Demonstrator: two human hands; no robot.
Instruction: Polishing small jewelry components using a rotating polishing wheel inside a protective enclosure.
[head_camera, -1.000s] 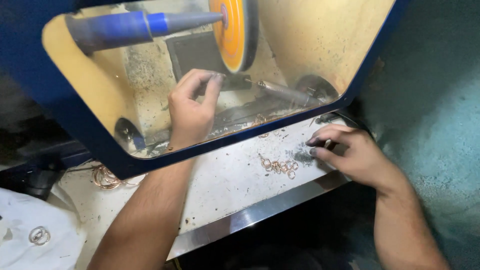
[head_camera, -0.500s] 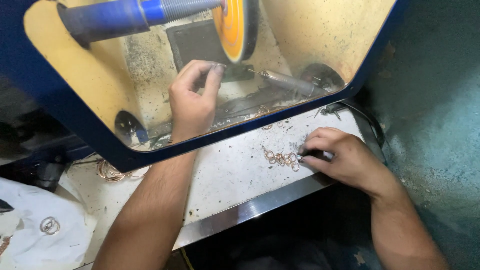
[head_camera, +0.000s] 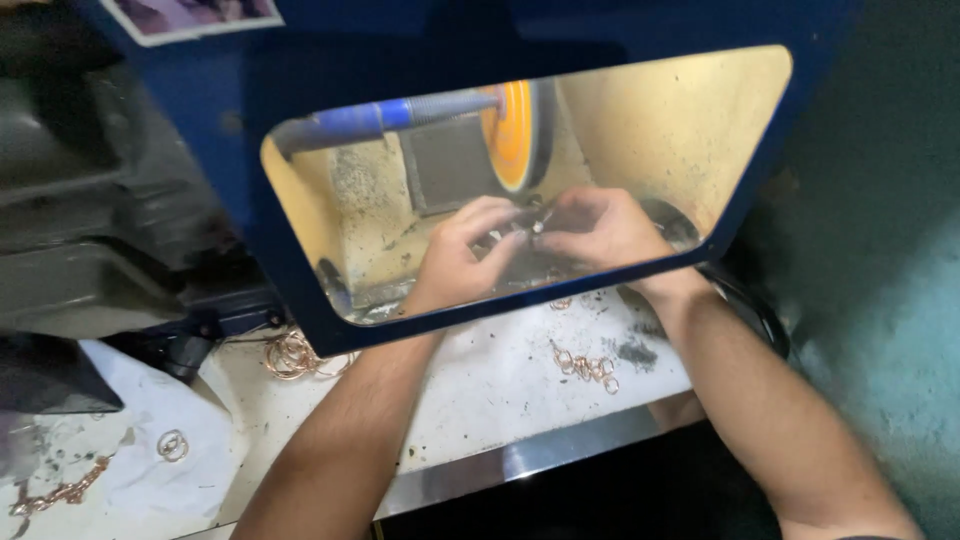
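Note:
Both my hands are inside the blue-framed hood of a polishing machine, seen through its clear window. My left hand (head_camera: 462, 258) and my right hand (head_camera: 598, 228) meet just below the orange polishing wheel (head_camera: 514, 132), their fingertips pinching a small shiny metal piece (head_camera: 537, 226) between them. What exactly the piece is stays too small to tell. The wheel sits on a blue spindle (head_camera: 385, 117) that runs in from the left.
Several copper-coloured rings (head_camera: 586, 367) lie on the white dusty tray (head_camera: 500, 400) in front of the hood. A further bunch of rings (head_camera: 292, 355) lies at the left, and a single ring (head_camera: 172, 445) and a chain (head_camera: 55, 495) on white paper. A dark hose (head_camera: 752, 305) curves at right.
My right hand left the rings on the tray and went up into the hood to meet my left hand under the wheel. The camera view has tilted up.

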